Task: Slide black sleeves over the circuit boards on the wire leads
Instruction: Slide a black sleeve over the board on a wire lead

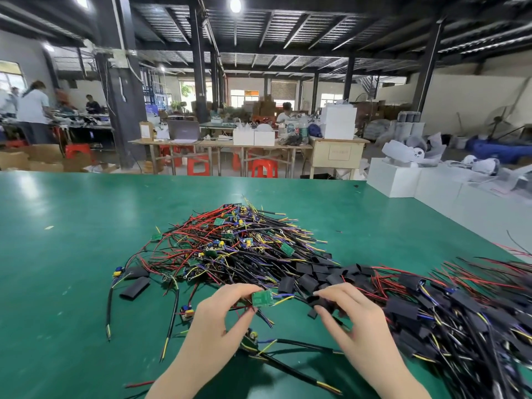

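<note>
My left hand [223,312] pinches a small green circuit board [262,298] by its left edge, its yellow and blue leads pointing right. My right hand [349,318] pinches a black sleeve [316,301] just right of the board, the two a short gap apart. A big heap of unsleeved boards with red, black and yellow wire leads [233,243] lies beyond my hands. Loose black sleeves [309,279] are scattered between the heap and my right hand. A pile of sleeved leads [449,315] spreads at the right.
The green table [72,254] carries a few stray leads and a loose sleeve [135,287] at the left. White boxes [431,188] stand at the table's far right edge. People work at distant benches with red stools.
</note>
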`<state>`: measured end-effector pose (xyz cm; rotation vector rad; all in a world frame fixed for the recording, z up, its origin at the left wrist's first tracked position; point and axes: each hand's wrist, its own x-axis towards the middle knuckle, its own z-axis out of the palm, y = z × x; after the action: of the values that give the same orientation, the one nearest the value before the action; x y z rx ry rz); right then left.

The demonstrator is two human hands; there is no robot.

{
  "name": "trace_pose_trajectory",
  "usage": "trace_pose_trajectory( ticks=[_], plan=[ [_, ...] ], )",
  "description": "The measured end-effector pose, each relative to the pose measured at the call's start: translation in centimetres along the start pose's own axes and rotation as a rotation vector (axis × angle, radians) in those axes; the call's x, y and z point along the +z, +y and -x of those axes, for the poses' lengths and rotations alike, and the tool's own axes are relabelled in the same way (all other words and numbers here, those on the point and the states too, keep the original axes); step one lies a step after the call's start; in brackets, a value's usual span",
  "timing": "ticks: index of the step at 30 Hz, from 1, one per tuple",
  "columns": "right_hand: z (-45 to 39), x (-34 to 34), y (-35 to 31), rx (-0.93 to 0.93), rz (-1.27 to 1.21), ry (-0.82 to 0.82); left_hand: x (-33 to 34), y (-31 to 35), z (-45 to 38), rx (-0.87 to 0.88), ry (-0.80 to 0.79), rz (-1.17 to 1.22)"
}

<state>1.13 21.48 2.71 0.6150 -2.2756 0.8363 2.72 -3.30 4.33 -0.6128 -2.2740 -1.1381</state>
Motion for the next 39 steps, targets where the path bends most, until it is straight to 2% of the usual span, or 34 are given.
trace_pose_trajectory(
  ticks=[2,4,6,11,16,20,29,35,39],
  plan=[
    [0.0,0.0,-0.1,-0.004,0.023,-0.011,0.4,0.2,-0.8,-0.065,-0.077,-0.013],
    [0.0,0.0,-0.1,-0.018,0.048,-0.008,0.2,-0.7,-0.3,-0.153,-0.247,0.042],
    [0.0,0.0,-0.2,-0.029,0.059,0.002,0.8,-1.4,-0.6,-0.242,-0.311,0.072],
    [0.1,0.4,-0.7,-0.038,0.039,0.01,0.6,-0.2,0.2,-0.164,-0.072,0.17],
    [0.2,0.8,-1.2,-0.026,-0.005,-0.01,1.5,-0.5,-0.2,-0.151,-0.018,0.139],
    [0.1,0.7,-1.3,-0.022,-0.004,-0.015,1.5,-0.1,-0.2,-0.164,-0.014,0.155],
    [0.1,1.0,-1.6,-0.037,-0.061,-0.019,2.2,-0.9,0.1,-0.104,0.001,-0.003],
    [0.3,1.8,-1.8,-0.092,-0.093,-0.093,2.6,-0.7,0.3,0.006,-0.088,-0.072],
    [0.3,1.9,-1.8,-0.086,-0.08,-0.078,2.2,-0.8,0.3,-0.005,-0.158,-0.042]
  ],
)
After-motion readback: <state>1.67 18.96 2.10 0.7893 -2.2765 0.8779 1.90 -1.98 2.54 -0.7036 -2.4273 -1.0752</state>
